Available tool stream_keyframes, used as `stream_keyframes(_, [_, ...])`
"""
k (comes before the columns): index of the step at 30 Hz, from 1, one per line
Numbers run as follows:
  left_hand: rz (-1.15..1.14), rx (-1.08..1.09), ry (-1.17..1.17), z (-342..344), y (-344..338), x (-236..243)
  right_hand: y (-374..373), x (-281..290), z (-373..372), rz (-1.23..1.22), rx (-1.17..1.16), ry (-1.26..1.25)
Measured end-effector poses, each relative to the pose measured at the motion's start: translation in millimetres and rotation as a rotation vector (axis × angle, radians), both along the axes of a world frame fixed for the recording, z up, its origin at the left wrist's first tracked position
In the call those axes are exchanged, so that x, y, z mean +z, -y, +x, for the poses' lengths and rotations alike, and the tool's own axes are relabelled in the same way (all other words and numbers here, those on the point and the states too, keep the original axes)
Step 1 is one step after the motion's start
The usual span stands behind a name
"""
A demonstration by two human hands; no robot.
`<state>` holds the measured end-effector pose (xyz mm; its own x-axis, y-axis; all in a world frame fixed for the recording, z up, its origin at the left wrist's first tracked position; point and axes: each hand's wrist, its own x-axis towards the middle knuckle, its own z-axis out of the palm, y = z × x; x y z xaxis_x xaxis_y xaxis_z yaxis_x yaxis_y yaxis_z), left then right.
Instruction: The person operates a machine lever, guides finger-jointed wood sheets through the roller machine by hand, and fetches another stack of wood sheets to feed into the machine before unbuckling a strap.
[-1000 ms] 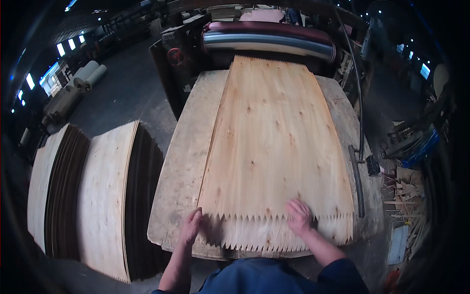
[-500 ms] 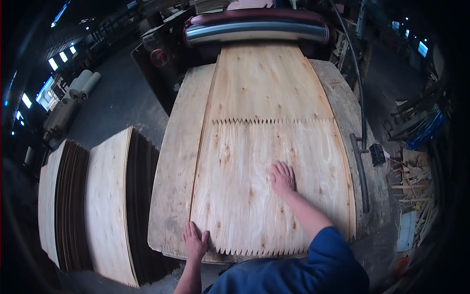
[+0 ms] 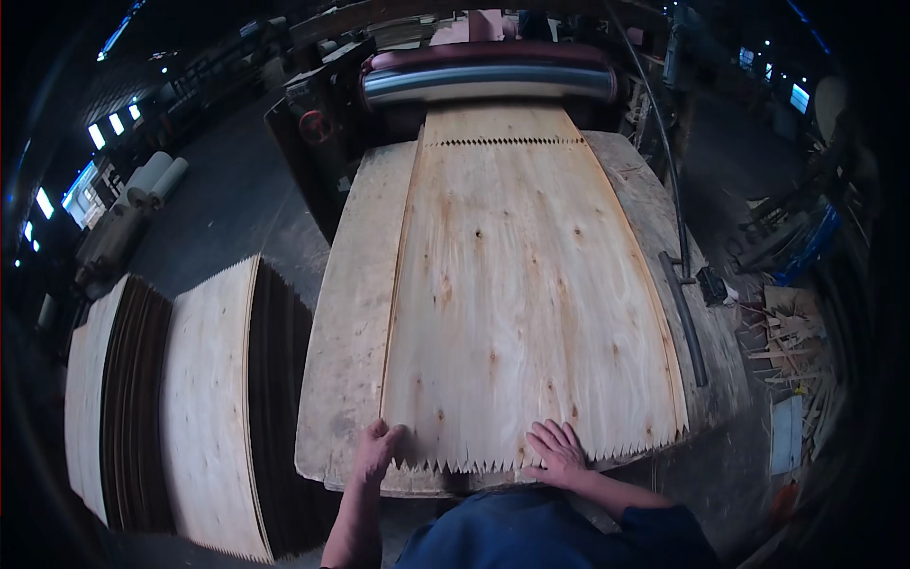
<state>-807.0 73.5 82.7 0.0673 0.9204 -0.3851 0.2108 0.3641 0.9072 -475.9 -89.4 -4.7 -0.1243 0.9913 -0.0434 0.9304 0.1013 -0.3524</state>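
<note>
A pale wood veneer sheet (image 3: 502, 313) with brown knots and a toothed near edge lies on the worn table (image 3: 346, 303). Beyond it, a second veneer sheet (image 3: 493, 123) runs under the metal roller (image 3: 488, 83), its toothed trailing edge lying across the first. My left hand (image 3: 377, 451) is closed at the near left corner of the front sheet, thumb on top; its fingertips are partly hidden. My right hand (image 3: 557, 455) rests on the near edge, right of the middle, with fingers stretched out over the wood.
Left of the table stand upright stacks of veneer (image 3: 209, 398) with toothed edges. A dark metal bar (image 3: 684, 318) lies on the table's right side, near a black block (image 3: 711, 284). Wood scraps (image 3: 796, 346) are heaped at the right. A red handwheel (image 3: 313, 126) sits left of the roller.
The far sheet has slid away toward the roller, uncovering more of the front sheet. My right hand has drawn back to the near edge. My left hand's fingers have curled in.
</note>
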Motion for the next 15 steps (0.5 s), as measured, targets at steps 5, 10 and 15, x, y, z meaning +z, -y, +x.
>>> stream_keyframes(5, [-0.057, -0.194, 0.374, -8, 2, 30, 23, 19, -11, 0.105, 0.049, -0.125])
stream_keyframes(10, [-0.135, 0.013, 0.226, -49, -28, -23, -23, 58, 0, 0.602, -0.019, -0.152])
stream_keyframes(15, [0.182, -0.056, -0.046, -11, -12, -65, -128, 56, 63, 0.697, 0.054, -0.065])
